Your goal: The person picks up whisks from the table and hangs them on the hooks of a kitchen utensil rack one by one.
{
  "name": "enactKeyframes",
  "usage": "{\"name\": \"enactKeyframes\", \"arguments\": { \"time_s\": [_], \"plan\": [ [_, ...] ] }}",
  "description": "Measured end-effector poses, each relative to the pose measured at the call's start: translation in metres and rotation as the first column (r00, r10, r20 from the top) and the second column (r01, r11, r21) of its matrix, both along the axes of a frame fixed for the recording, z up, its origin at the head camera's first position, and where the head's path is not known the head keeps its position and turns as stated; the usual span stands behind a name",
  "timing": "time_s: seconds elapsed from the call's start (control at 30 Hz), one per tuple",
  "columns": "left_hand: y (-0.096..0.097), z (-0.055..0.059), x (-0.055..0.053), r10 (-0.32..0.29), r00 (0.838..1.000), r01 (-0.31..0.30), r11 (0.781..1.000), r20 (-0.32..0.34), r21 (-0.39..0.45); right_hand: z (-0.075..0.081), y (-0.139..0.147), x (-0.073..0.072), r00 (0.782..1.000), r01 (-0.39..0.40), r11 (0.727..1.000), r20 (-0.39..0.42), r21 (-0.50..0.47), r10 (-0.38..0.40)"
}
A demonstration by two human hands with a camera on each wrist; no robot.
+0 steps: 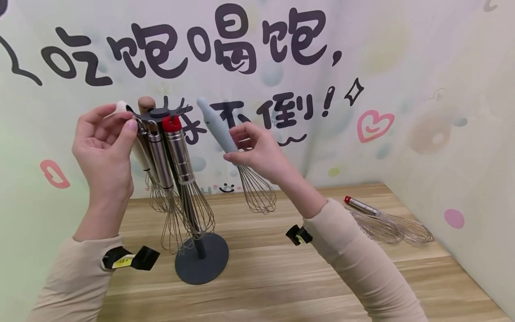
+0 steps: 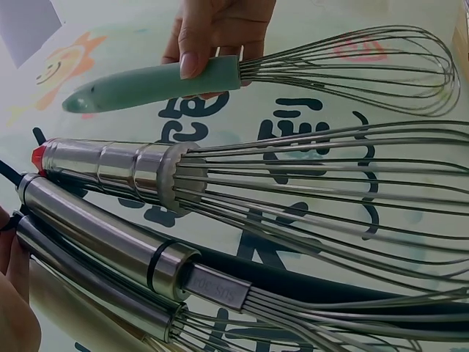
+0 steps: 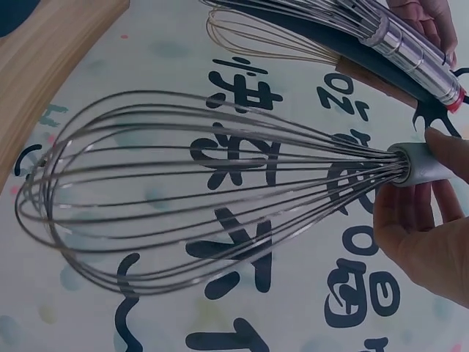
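In the head view my right hand [image 1: 259, 150] grips a whisk with a pale blue handle [image 1: 217, 125], thumb on one side and fingers on the other. Its wire loops [image 3: 212, 198] point down and away from the stand. My left hand [image 1: 106, 143] is at the top of a dark whisk stand [image 1: 161, 112]. Its thumb and fingers pinch the top end of a slim steel-handled whisk [image 2: 95, 275] by the hook. Beside it hang a thicker steel whisk [image 1: 160, 156] and a red-tipped steel whisk [image 1: 179, 150]. A white handle tip [image 1: 121, 106] shows behind the left fingers.
The stand's round base [image 1: 203, 264] rests on the wooden table [image 1: 273, 268]. A wooden-handled whisk [image 1: 146, 104] hangs at the back of the stand. More whisks, one with a red-tipped handle [image 1: 364, 206], lie at the table's right. A printed wall [image 1: 402, 58] rises behind.
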State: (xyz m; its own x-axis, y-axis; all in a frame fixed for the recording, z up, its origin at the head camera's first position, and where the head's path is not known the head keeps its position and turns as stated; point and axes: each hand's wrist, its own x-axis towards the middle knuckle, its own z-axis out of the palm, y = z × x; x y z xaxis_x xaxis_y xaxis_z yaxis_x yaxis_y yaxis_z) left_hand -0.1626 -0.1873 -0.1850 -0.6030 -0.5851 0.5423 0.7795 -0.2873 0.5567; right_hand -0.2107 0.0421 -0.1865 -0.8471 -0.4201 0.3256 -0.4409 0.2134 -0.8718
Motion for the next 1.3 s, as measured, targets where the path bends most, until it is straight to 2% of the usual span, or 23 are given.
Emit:
{"name": "enactKeyframes", "arguments": {
  "time_s": [0.4, 0.7, 1.3],
  "plan": [
    [0.000, -0.001, 0.000, -0.004, 1.000, 0.004, 1.000, -0.010, 0.006, 0.002, -0.011, 0.000, 0.999, 0.049, 0.999, -0.024, 0.023, -0.049],
    [0.000, -0.001, 0.000, -0.008, 1.000, 0.008, 1.000, -0.015, 0.003, 0.003, -0.015, -0.002, 0.998, 0.054, 0.998, -0.021, 0.013, -0.054],
    [-0.001, 0.000, 0.000, -0.009, 1.000, 0.009, 1.000, 0.011, 0.004, 0.000, -0.024, -0.005, 1.000, 0.011, 1.000, -0.005, 0.024, -0.011]
  ]
}}
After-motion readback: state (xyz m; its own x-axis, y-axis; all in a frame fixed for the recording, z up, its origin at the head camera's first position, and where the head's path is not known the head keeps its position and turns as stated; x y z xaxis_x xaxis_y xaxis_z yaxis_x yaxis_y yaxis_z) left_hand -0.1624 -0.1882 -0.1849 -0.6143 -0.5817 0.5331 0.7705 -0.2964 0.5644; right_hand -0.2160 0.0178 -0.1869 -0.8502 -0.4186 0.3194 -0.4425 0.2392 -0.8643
